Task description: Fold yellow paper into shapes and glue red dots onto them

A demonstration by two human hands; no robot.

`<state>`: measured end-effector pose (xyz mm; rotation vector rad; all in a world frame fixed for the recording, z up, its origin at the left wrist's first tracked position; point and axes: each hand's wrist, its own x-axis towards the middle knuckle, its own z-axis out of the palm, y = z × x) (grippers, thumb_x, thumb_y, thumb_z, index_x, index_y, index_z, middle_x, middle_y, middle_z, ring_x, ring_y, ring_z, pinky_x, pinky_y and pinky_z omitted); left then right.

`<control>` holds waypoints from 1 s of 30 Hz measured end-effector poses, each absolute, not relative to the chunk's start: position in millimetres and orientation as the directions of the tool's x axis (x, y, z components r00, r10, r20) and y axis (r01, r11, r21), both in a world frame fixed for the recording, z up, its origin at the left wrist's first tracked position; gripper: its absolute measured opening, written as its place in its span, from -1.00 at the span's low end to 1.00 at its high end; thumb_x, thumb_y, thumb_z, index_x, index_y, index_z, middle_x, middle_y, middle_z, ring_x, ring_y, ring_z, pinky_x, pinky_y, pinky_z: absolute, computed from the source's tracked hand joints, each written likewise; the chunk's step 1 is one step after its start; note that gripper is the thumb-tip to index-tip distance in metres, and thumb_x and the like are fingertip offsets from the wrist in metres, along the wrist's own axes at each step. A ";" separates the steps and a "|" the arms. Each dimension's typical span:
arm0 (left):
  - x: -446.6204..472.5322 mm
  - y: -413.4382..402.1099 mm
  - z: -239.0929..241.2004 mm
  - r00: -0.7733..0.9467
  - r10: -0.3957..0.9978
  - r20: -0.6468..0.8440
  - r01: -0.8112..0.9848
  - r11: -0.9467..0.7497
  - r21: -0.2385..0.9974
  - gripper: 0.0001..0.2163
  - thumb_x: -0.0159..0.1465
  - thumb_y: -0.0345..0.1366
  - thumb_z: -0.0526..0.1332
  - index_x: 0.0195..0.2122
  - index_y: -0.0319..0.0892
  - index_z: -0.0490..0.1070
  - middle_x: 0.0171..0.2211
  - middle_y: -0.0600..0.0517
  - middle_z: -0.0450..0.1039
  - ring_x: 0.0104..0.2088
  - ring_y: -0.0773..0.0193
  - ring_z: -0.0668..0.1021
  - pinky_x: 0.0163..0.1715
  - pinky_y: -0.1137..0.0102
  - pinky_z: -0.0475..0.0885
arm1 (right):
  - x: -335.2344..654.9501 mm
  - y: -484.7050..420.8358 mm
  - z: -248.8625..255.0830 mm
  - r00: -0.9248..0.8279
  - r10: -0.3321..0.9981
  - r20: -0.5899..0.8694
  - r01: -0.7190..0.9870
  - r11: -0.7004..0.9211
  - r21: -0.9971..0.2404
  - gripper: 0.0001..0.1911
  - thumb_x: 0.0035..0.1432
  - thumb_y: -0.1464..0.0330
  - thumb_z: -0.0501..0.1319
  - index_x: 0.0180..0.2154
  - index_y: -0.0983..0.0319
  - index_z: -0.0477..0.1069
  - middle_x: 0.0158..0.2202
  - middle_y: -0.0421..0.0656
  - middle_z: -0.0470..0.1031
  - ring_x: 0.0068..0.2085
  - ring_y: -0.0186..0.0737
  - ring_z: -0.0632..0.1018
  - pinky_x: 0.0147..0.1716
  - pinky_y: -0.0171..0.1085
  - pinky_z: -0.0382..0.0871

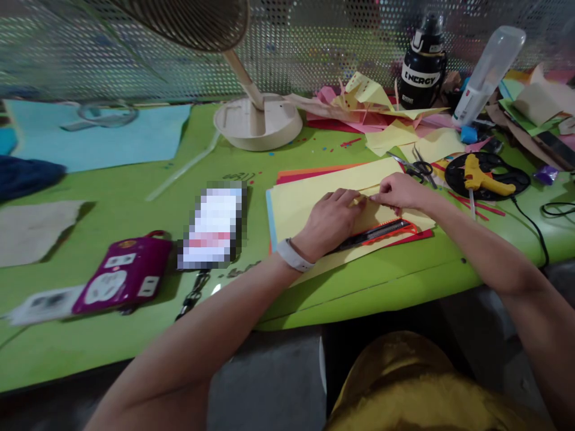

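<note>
My left hand (333, 218) rests on a stack of coloured paper, with its fingers closed and their tips at a thin strip of yellow paper (362, 199). From the right, my right hand (401, 193) pinches the same strip close to the left fingertips. Beneath both lies a pale yellow sheet (294, 209), with blue, orange and red edges showing under it. A black ruler-like strip (387, 230) and an orange-handled cutter (404, 229) lie just below the hands. Black-handled scissors (420, 170) and tweezers (424, 161) sit beyond my right hand.
A yellow glue gun (484, 177) rests on a black palette at right, its cord trailing. Paper scraps (359, 105), a dark bottle (422, 69) and a tilted clear bottle (489, 75) stand behind. A fan base (258, 129), phone (213, 227) and purple case (123, 272) occupy the left.
</note>
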<state>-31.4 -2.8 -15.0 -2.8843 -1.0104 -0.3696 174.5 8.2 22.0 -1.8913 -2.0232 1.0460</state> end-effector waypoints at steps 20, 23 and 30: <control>-33.9 -4.5 -15.8 0.756 0.610 0.238 0.625 -0.780 0.014 -0.65 0.36 -0.45 0.02 0.05 -0.25 0.52 0.07 -0.20 0.54 0.01 -0.02 0.55 -0.08 0.14 0.54 | 173.4 8.5 24.1 -0.144 0.916 -0.374 0.747 -0.147 -0.649 -0.70 0.24 0.45 0.26 -0.55 0.29 0.41 -0.62 -0.20 0.50 -0.64 -0.42 0.50 -0.49 -0.40 0.44; -33.3 -4.7 -16.1 0.754 0.613 0.235 0.626 -0.779 0.022 -0.66 0.35 -0.46 0.04 0.03 -0.25 0.53 0.07 -0.21 0.54 0.01 -0.02 0.56 -0.08 0.12 0.55 | 172.3 8.2 25.7 -0.147 0.905 -0.399 0.740 -0.168 -0.651 -0.69 0.24 0.39 0.28 -0.55 0.29 0.41 -0.60 -0.19 0.51 -0.65 -0.40 0.50 -0.52 -0.39 0.43; -32.0 -3.3 -20.0 0.753 0.604 0.263 0.621 -0.783 0.020 -0.68 0.34 -0.47 0.08 0.02 -0.20 0.54 0.07 -0.19 0.54 0.01 0.00 0.56 -0.07 0.12 0.55 | 171.5 11.5 18.1 -0.126 0.929 -0.349 0.838 -0.088 -0.539 -0.72 0.20 0.24 0.33 -0.47 0.28 0.49 -0.64 -0.20 0.51 -0.60 -0.33 0.56 -0.43 -0.35 0.42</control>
